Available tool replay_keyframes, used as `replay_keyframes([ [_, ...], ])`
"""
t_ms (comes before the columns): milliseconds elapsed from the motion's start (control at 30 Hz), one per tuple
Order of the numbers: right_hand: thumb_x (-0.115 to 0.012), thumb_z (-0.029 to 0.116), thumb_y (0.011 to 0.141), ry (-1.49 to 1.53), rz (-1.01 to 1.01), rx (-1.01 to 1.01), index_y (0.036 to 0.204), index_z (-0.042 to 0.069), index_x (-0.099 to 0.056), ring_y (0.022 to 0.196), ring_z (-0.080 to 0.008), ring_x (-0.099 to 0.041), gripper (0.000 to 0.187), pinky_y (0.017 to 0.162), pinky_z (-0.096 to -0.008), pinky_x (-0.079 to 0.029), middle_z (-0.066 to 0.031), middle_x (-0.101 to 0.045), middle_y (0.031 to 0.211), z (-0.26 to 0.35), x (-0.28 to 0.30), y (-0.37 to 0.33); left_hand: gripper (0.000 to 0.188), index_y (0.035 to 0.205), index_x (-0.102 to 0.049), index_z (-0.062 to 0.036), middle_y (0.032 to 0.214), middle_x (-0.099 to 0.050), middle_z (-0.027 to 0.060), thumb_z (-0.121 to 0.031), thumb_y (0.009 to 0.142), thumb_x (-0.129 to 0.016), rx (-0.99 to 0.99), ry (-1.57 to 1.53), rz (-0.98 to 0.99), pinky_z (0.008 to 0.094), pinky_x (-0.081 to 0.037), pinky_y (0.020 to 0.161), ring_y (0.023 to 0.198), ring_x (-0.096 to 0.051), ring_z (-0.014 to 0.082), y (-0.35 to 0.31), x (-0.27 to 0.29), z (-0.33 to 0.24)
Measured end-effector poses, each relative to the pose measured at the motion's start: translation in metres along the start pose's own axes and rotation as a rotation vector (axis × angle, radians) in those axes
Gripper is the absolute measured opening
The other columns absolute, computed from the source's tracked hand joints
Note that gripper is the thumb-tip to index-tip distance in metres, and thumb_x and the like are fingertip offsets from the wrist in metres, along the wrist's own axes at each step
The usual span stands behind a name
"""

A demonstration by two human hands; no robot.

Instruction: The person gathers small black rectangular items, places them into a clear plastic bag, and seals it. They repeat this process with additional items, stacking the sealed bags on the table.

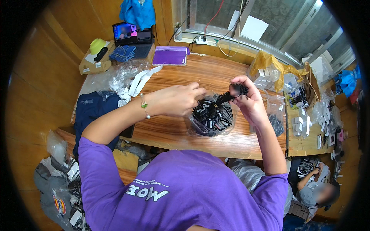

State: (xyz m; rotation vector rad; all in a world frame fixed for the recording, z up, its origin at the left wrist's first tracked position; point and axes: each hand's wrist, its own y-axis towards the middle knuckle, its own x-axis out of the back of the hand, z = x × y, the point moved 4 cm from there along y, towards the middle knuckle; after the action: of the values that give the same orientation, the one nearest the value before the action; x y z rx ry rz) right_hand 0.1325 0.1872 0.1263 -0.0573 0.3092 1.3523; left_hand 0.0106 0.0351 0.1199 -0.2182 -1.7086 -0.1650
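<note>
A clear plastic bag (pixel 192 130) full of black tags (pixel 216 121) stands on the wooden table in front of me. Black cords (pixel 223 99) rise from the tags in a bunch, with a small yellowish band near their base. My right hand (pixel 250 101) grips the looped upper end of this bunch between thumb and fingers, to the right above the bag. At the bag's left rim is my left hand (pixel 177 100), its fingers bent and drawn together; what they pinch, if anything, is hidden. A beaded bracelet circles my left wrist.
A purple notebook (pixel 169 56) and a laptop (pixel 133 38) lie at the back left, near crumpled clear plastic (pixel 123 75) and dark blue cloth (pixel 92 115). Small white boxes (pixel 266 79) and another clear bag (pixel 274 111) stand right. Another person (pixel 318 192) sits at the lower right.
</note>
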Motion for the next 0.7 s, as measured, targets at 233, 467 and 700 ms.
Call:
replay_keyframes([
  [233, -0.055, -0.001, 0.078, 0.433, 0.03, 0.03, 0.112, 0.006, -0.044, 0.081, -0.0135, -0.048, 0.036, 0.068, -0.0276, -0.046, -0.0072, -0.048, 0.087, -0.018, 0.003, -0.013, 0.02, 0.075, -0.059, 0.0011, 0.123, -0.042, 0.0166, -0.015, 0.072, -0.07, -0.146, -0.328, -0.209, 0.037, -0.044, 0.087, 0.104, -0.046, 0.0283, -0.018, -0.017, -0.007],
  [467, -0.06, -0.001, 0.074, -0.35, 0.06, 0.082, 0.087, 0.003, -0.057, 0.081, -0.0172, -0.056, 0.014, 0.071, -0.028, -0.046, -0.0089, -0.059, 0.084, 0.014, 0.021, -0.061, 0.013, 0.069, -0.058, -0.0017, 0.116, -0.047, 0.0123, -0.008, 0.071, -0.07, -0.11, -0.579, -0.31, 0.0352, -0.041, 0.085, 0.097, -0.046, 0.0237, -0.019, -0.014, -0.016],
  [700, -0.058, -0.002, 0.074, -0.934, -0.016, 0.004, 0.085, -0.002, -0.06, 0.087, -0.0247, -0.057, 0.011, 0.081, -0.0322, -0.044, -0.0117, -0.059, 0.088, 0.019, 0.028, -0.095, 0.013, 0.066, -0.059, -0.0021, 0.117, -0.048, 0.0119, -0.006, 0.068, -0.071, -0.133, -0.614, -0.341, 0.0352, -0.041, 0.084, 0.094, -0.047, 0.0236, -0.013, -0.014, -0.023],
])
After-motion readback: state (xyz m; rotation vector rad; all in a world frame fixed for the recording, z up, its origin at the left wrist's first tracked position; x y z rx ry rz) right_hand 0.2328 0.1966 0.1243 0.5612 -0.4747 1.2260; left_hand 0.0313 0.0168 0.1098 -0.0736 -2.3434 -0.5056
